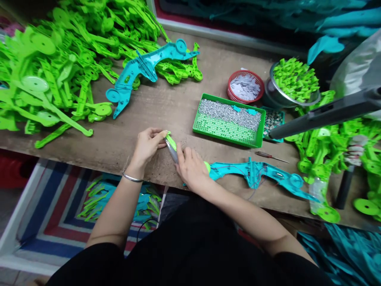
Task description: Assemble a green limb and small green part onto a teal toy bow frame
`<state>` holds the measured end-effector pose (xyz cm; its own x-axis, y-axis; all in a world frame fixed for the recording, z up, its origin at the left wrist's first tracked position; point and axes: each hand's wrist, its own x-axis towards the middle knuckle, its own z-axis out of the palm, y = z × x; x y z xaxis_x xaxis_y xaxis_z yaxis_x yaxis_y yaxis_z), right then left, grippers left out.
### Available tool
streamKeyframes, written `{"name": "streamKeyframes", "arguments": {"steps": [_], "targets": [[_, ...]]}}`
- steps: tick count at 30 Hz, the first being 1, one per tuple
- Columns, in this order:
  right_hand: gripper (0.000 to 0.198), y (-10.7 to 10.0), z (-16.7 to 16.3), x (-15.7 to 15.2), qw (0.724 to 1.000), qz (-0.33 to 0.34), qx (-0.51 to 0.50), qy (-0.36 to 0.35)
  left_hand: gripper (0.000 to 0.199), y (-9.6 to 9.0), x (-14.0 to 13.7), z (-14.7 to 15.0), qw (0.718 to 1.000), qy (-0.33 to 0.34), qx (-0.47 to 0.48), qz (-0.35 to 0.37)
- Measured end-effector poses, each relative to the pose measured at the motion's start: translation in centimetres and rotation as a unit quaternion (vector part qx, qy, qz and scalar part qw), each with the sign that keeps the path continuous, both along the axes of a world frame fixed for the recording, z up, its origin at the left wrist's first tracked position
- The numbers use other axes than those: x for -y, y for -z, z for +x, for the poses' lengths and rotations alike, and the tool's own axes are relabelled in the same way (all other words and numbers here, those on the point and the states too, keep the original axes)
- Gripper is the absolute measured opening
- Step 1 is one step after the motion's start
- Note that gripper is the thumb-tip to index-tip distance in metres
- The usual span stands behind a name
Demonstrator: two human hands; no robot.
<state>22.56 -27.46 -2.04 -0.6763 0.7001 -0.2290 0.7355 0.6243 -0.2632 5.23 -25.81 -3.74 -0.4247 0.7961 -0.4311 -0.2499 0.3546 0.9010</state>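
In front of me at the table edge, my left hand (150, 145) pinches the upper tip of a bright green plastic piece (171, 142). A shiny grey strip (172, 153) runs along the side of that piece; I cannot tell whether it belongs to it. My right hand (192, 167) is closed over the lower end, its fingers hiding most of it. A round green edge shows beside the right palm. Just right of that hand lies a turquoise bow-shaped plastic half (253, 172), its inner side up, with thin wires along it. A screwdriver (271, 156) lies behind it.
Green plastic parts (59, 79) are heaped at the left, with another turquoise half (145, 67) near them. A green tray of screws (229, 119), a red basket (245, 85) and a metal bowl (293, 81) stand behind. A dark bar (327, 113) juts in from the right.
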Motion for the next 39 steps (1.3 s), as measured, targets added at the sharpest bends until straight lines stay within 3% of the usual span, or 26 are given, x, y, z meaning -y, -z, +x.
{"name": "streamKeyframes", "arguments": {"steps": [5,9,14,18,26,34,37,39], "targets": [[0.061,-0.6,0.2,0.4,1.000,0.000,-0.024,0.001,0.032,0.0,0.1,0.2,0.999,0.013,0.050,0.001],[0.061,-1.5,1.1,-1.5,0.992,-0.093,-0.089,0.005,0.031,0.2,0.1,0.0,0.998,0.003,0.068,0.005],[0.031,-0.5,1.8,-5.2,0.927,-0.313,-0.203,0.022,0.031,0.4,0.0,0.2,0.997,-0.007,0.071,0.019],[0.028,0.7,1.5,-6.0,0.880,-0.389,-0.265,0.070,0.035,0.5,0.1,0.7,0.997,-0.009,0.069,0.034],[0.018,1.0,0.7,-5.7,0.882,-0.380,-0.237,0.145,0.048,0.7,0.4,1.3,0.996,-0.038,0.055,0.054],[0.019,1.2,0.7,-5.7,0.882,-0.381,-0.247,0.124,0.053,0.1,2.9,3.7,0.995,0.001,0.095,0.038],[0.023,0.7,1.1,-5.9,0.900,-0.363,-0.225,0.092,0.055,-0.1,3.2,4.1,0.994,-0.015,0.110,0.021],[0.031,-0.1,1.7,-5.9,0.930,-0.306,-0.186,0.079,0.056,-0.3,3.1,4.1,0.993,-0.027,0.113,0.025]]}}
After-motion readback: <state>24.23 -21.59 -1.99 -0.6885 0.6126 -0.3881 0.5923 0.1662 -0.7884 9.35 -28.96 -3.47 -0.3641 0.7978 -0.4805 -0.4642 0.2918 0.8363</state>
